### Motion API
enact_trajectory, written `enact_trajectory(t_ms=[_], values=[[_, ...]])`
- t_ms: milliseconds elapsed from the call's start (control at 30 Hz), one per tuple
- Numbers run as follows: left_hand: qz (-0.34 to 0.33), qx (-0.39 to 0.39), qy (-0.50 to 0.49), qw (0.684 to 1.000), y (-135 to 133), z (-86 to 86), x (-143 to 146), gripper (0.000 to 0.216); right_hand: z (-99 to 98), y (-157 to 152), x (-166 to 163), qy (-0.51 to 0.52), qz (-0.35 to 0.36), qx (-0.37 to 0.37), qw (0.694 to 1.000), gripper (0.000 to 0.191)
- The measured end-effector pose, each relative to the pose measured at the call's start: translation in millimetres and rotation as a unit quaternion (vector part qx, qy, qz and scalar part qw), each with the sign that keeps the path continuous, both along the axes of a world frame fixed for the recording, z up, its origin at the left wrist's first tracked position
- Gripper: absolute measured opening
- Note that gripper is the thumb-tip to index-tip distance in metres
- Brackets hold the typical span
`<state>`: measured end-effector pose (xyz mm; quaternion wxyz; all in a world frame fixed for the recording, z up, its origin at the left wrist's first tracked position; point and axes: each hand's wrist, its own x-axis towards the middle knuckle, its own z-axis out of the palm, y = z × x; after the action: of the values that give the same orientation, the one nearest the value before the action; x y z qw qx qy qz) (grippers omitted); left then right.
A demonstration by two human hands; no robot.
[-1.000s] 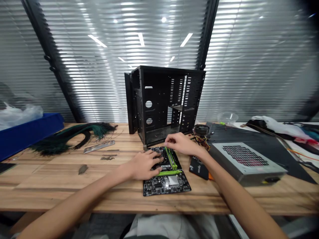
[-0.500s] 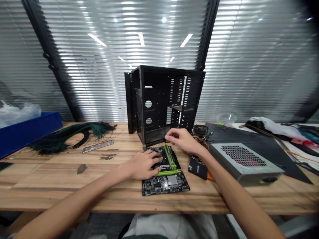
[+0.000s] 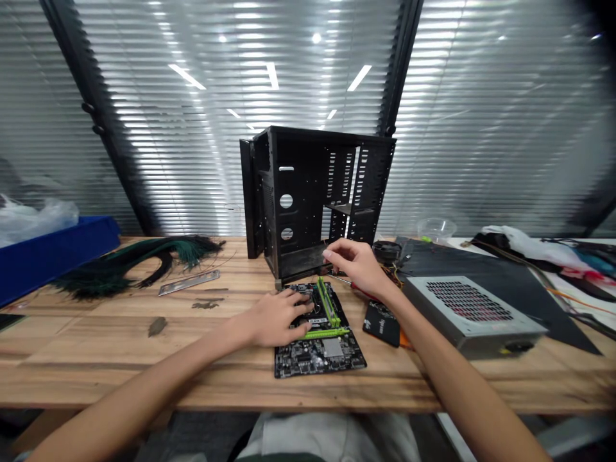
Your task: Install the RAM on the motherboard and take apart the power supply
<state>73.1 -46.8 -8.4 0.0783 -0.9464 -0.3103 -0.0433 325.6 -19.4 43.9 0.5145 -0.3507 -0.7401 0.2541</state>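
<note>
Right hand (image 3: 357,264) higher, grip unclear, left hand (image 3: 276,319) spread on motherboard (image 3: 308,360); wooden tabletop (image 3: 110,324), blinds (image 3: 187,147)

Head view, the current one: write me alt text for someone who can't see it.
A person's left hand rests on a motherboard on a wooden table, with the curled right hand raised near the board's far edge. Behind stands an open black PC case, with a power supply to the right and a blue bin at far left.

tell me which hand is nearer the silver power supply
Right. The right hand is apart from the power supply, to its left in the picture; the left hand lies farther left, on the motherboard.
</note>
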Motion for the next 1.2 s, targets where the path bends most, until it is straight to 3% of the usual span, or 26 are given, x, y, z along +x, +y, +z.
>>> enact_trajectory(t_ms=[333,533,733,1200], values=[[-0.002,-0.006,-0.006,1.000,2.0,-2.8,-1.0,0.057,2.0,-2.5,-1.7,0.014,0.000,0.004,1.000,0.033],[-0.009,-0.002,-0.019,1.000,2.0,-2.8,-2.2,0.055,0.7,-0.1,-1.8,-0.065,-0.013,-0.001,0.998,0.033],[-0.012,0.001,-0.016,1.000,2.4,-3.2,-2.5,0.056,-1.0,1.0,-3.6,-0.170,0.020,-0.023,0.985,0.026],[-0.004,-0.004,-0.005,1.000,0.7,-0.1,-1.3,0.057,10.4,-9.8,-1.6,-0.088,0.158,-0.132,0.975,0.036]])
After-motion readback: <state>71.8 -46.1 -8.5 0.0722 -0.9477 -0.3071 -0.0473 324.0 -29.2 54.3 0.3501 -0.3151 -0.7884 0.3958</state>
